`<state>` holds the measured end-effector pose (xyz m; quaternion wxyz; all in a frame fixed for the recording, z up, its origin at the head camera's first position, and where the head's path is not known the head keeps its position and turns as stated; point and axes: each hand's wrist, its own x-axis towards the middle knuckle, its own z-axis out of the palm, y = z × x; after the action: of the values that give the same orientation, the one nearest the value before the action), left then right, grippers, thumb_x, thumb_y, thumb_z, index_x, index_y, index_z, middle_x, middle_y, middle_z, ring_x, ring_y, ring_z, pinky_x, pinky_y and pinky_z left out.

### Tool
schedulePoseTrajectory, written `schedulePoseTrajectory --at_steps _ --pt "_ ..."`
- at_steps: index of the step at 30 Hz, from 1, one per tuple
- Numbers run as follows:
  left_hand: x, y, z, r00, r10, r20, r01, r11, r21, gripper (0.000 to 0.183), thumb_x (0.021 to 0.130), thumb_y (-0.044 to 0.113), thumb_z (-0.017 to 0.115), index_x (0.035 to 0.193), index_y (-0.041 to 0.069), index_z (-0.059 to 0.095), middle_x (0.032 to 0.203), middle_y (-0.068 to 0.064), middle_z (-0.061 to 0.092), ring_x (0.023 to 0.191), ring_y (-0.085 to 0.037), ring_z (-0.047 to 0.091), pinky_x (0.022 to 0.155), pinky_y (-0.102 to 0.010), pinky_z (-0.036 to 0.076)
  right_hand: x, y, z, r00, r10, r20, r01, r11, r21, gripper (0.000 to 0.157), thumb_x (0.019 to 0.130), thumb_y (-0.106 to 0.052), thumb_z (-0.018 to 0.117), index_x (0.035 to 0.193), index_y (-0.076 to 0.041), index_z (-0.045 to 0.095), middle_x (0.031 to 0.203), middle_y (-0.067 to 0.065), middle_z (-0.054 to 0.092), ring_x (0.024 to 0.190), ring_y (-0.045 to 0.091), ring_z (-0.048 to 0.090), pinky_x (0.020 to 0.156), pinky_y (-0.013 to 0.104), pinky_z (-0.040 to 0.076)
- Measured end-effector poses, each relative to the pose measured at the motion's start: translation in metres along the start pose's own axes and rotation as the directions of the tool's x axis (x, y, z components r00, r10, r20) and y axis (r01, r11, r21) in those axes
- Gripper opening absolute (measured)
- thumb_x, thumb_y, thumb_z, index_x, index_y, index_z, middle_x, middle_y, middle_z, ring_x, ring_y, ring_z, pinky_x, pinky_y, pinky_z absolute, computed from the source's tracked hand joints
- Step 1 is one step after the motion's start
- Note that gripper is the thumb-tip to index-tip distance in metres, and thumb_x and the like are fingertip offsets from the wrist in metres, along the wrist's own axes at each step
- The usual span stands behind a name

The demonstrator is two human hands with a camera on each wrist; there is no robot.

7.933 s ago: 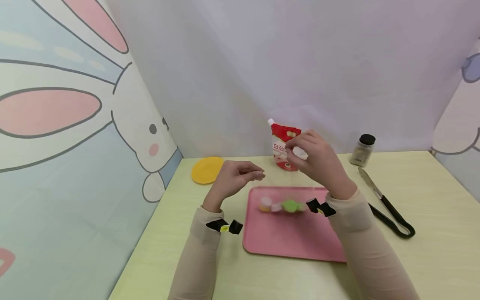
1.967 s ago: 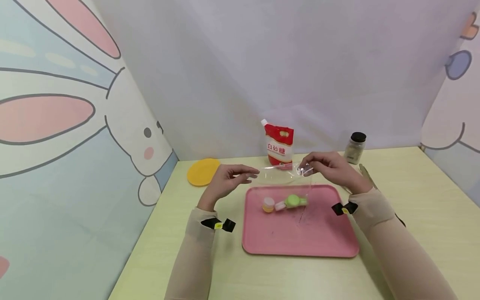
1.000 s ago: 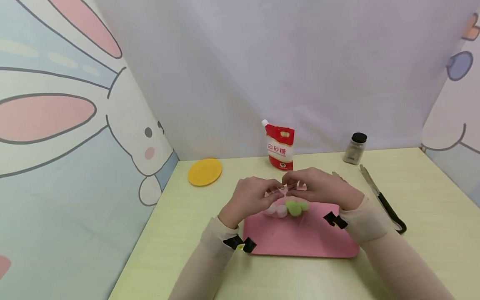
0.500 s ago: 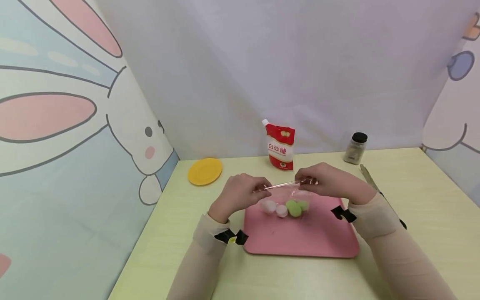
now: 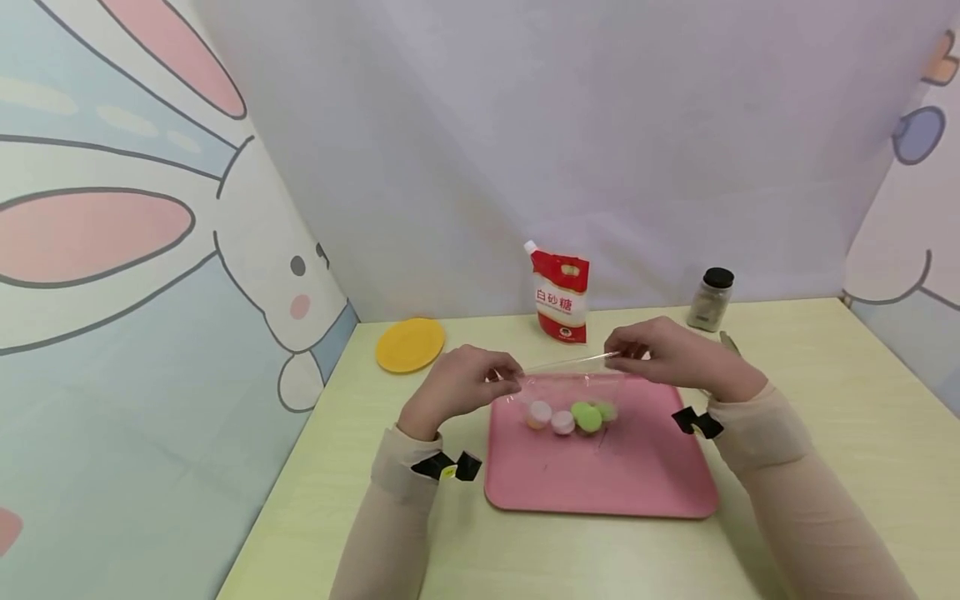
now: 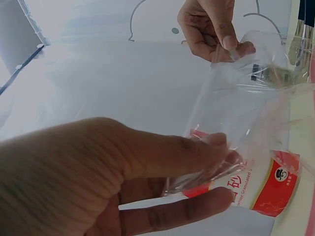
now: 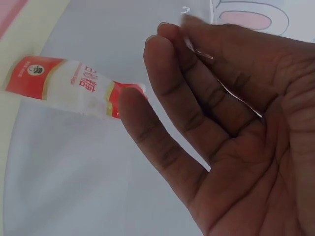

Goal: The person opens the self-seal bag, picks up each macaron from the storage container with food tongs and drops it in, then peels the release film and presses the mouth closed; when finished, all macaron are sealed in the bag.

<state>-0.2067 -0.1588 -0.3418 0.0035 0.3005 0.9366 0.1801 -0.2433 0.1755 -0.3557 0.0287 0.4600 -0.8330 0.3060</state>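
Note:
A clear plastic bag [image 5: 564, 385] hangs stretched between both hands over the pink tray [image 5: 600, 483]. My left hand [image 5: 467, 385] pinches the bag's upper left corner between thumb and fingers; the left wrist view shows the film [image 6: 261, 110] bunched there. At the upper right corner my right hand [image 5: 671, 357] pinches the edge. Several small round macaron-like pieces, white-pink [image 5: 538, 414], pink [image 5: 562, 422] and green [image 5: 587, 416], show through the bag's lower part. They appear to be inside it, though the film makes this hard to confirm.
Behind the tray stands a red and white pouch of granulated sugar [image 5: 561, 298]. A yellow plate [image 5: 410, 345] lies at the back left. At the back right is a black-lidded jar [image 5: 711, 300]; tongs [image 5: 729, 342] beside it are mostly hidden by the right arm.
From almost touching a second ago, the hands have moved apart, drawing the bag's top edge out straight. The round pieces have shifted slightly beneath it.

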Motion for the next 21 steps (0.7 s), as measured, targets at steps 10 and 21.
schedulePoseTrajectory --at_steps 10,21 --pt "0.0 -0.005 0.0 0.962 0.099 -0.254 -0.063 0.988 0.143 0.011 0.091 0.031 0.077 0.101 0.028 0.08 0.085 0.016 0.074 0.062 -0.001 0.056 0.055 -0.021 0.041 0.001 -0.001 -0.002 0.992 -0.109 -0.056 0.107 0.994 -0.037 0.017 0.088 -0.001 0.075 0.096 -0.016 0.074 0.085 -0.01 0.071 0.07 -0.001 0.064 0.062 0.019 0.051" --pt "-0.03 -0.02 -0.039 0.885 0.154 -0.44 -0.212 0.973 -0.087 0.006 0.09 0.024 0.078 0.094 0.021 0.081 0.088 0.014 0.074 0.078 -0.001 0.067 0.07 -0.026 0.055 0.022 -0.034 0.003 0.919 -0.312 -0.242 0.3 0.95 -0.087 0.014 0.088 -0.007 0.078 0.098 -0.015 0.075 0.09 -0.006 0.075 0.074 -0.001 0.065 0.062 0.015 0.049"
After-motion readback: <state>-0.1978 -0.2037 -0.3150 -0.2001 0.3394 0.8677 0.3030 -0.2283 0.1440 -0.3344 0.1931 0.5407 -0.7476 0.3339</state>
